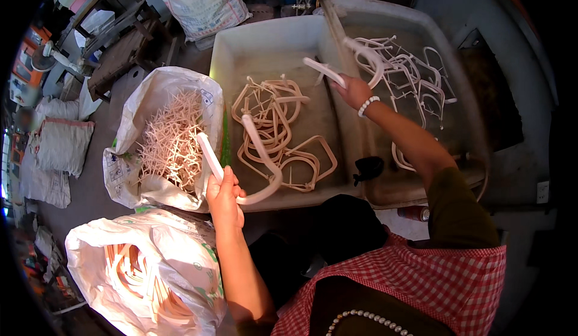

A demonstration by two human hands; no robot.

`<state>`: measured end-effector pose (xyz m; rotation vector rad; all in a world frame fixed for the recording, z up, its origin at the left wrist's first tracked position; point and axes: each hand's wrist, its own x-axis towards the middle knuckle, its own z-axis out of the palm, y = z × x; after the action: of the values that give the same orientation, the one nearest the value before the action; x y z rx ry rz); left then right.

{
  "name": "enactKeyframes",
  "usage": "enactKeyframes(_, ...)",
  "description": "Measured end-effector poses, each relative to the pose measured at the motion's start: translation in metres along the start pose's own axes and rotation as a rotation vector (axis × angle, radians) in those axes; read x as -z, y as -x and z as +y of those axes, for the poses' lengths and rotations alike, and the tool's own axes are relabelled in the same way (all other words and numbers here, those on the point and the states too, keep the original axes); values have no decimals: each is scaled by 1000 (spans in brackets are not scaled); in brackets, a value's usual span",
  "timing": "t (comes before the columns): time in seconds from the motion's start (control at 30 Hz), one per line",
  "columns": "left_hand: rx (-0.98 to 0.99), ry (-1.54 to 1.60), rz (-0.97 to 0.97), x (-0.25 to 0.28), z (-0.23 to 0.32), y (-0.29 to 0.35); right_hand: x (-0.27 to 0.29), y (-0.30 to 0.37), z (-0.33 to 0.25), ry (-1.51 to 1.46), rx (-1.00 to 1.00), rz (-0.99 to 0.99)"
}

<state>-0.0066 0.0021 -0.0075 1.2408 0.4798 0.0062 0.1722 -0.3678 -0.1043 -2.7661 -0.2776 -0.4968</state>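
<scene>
Partly blurred, left hand [224, 193] clenched on pink curved plastic piece [260, 155], right hand [352, 90] gripping white piece [324, 70] — fingertips hidden.

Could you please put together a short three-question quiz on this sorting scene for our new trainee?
1. True or false: the left hand grips a pale curved plastic handle piece.
2. Which container holds the heap of thin pale plastic offcut sticks? A) the left grey plastic tray B) the open white woven sack C) the right grey plastic tray
3. Fill in: the right hand, which has a white bead bracelet at its wrist, holds a white curved piece above the ____ between the two trays.

Key: 1 true; 2 B; 3 divide
</scene>
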Motion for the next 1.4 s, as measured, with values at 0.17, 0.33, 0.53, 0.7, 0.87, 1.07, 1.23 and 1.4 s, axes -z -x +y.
enactKeyframes(0.17,-34,85,-5,-8,-4,-3,62,19,-98,-1288,-345,-238)
enactKeyframes(0.33,-69,121,-51,-13,-12,-8,80,43,-147,-1560,-255,-311)
enactKeyframes(0.53,-113,199,-146,-23,-7,-4,57,50,-168,-1661,-393,-143)
enactKeyframes(0.7,-84,264,-235,-30,2,5,10,60,-164,-1670,-720,-241)
enactKeyframes(0.87,-42,433,-284,-23,6,4,23,66,-178,-2004,-771,-530)
enactKeyframes(1.07,12,91,163,-11,-28,-21,43,59,-182,-2257,-643,-641)
enactKeyframes(1.23,-407,-151,66,-26,-24,-17,77,69,-223,-1787,-293,-554)
enactKeyframes(1.4,-161,219,-361,-44,-8,0,60,96,-231,-1402,-11,-456)
